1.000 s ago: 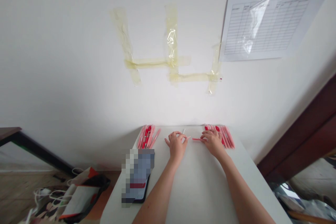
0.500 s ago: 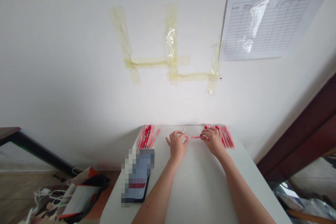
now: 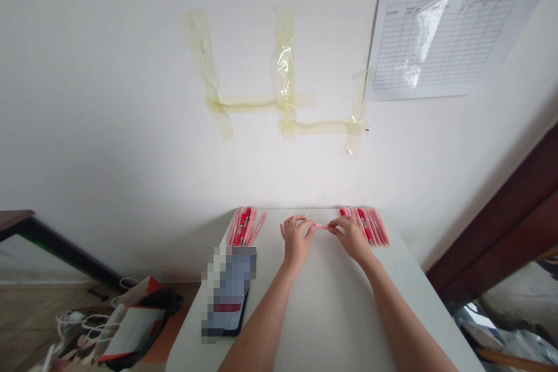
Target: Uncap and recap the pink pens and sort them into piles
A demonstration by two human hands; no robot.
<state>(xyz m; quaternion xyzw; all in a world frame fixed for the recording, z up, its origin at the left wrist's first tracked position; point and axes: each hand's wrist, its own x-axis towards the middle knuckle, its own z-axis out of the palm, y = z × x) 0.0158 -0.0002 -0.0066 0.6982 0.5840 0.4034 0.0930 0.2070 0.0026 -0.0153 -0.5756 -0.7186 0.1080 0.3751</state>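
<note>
A slim pink pen (image 3: 321,226) lies level between my two hands above the white table. My right hand (image 3: 351,238) is closed on its right end with thumb and fingers. My left hand (image 3: 296,241) is in a pinch, its fingertips meeting the pen's left end; anything small between them is hidden. Just behind the left fingers shows a thin, clear or whitish piece (image 3: 306,216), too small to name. Beyond my right hand lies a row of pink and red pens (image 3: 378,226). Another group of pink and red pens (image 3: 243,226) lies to the left.
A phone (image 3: 231,296), partly blurred out, lies on the table's (image 3: 335,314) left side. The white wall (image 3: 279,180) with yellowed tape stands right behind the table. A bag with papers and cables (image 3: 135,325) is on the floor at left.
My right hand has moved left with the pink pen, closing the small gap to my left fingertips. My left hand has barely shifted.
</note>
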